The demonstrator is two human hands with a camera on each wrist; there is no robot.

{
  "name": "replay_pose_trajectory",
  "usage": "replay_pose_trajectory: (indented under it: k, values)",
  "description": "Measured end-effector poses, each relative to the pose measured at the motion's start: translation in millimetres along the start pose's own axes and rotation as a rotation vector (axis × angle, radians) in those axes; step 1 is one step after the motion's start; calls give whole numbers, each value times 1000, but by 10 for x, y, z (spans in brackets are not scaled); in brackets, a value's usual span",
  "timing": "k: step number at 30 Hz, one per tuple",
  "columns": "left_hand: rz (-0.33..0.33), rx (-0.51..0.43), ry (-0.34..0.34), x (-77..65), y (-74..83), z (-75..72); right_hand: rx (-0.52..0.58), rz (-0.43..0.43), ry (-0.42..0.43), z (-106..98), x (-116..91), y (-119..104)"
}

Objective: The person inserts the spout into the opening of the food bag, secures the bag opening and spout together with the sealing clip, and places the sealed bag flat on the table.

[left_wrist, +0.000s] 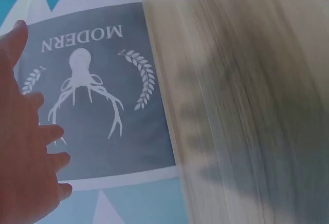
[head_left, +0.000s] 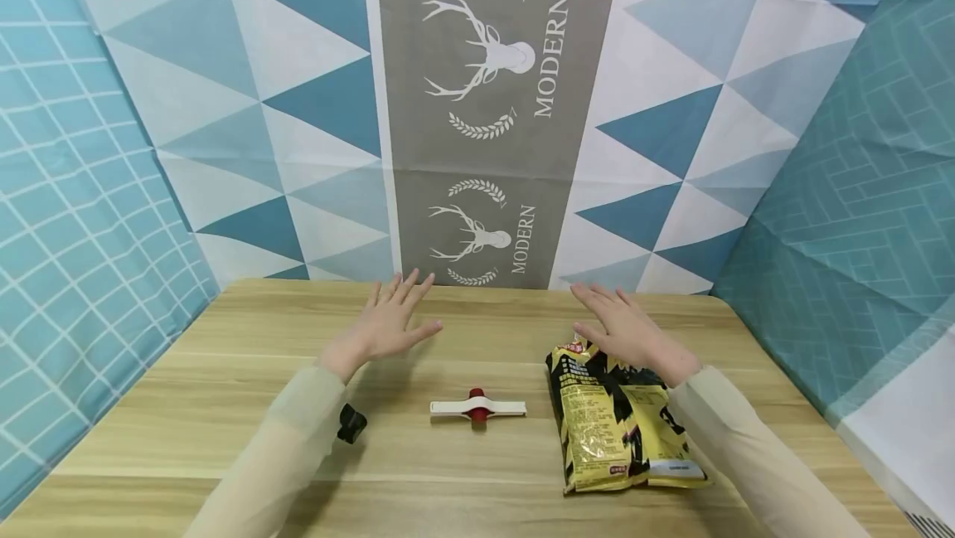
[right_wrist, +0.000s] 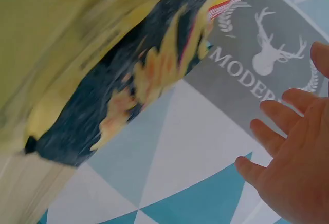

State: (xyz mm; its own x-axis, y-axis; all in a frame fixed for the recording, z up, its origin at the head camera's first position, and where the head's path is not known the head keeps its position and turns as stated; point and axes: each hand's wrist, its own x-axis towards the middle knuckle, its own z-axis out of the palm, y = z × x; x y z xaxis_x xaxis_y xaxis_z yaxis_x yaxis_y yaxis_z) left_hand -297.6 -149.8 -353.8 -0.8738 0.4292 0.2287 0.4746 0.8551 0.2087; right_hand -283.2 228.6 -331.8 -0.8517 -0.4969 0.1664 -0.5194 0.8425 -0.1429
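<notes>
My left hand (head_left: 386,327) is raised over the back left of the table with fingers spread and nothing in it; the left wrist view shows the same left hand (left_wrist: 25,157) before the backdrop. My right hand (head_left: 625,327), fingers extended, hovers over the upper end of a yellow and black printed snack bag (head_left: 593,430). In the right wrist view, the right hand (right_wrist: 295,157) appears apart from the bag (right_wrist: 118,85). Between the forearms lies a slim white bar with a red round middle (head_left: 478,408). A small black object (head_left: 351,424) sits beside the left sleeve.
The wood-grain table (head_left: 246,356) ends at a patterned cloth backdrop (head_left: 313,90) with deer prints. A light blue tiled-pattern sheet (head_left: 82,190) stands on the left, and a teal sheet (head_left: 858,215) hangs on the right.
</notes>
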Motion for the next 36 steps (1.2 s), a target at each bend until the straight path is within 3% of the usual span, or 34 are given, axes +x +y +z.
replay_pose_trajectory:
  k: [14,25,36]
  values:
    - [9,-77,46,-81,116,40,87,27,61,-1,-85,-118]
    - [-2,-94,58,-178,189,127,117,-9,57,44,-142,-282]
    - [-32,-79,0,-214,286,188,232,54,21,157,-207,-495]
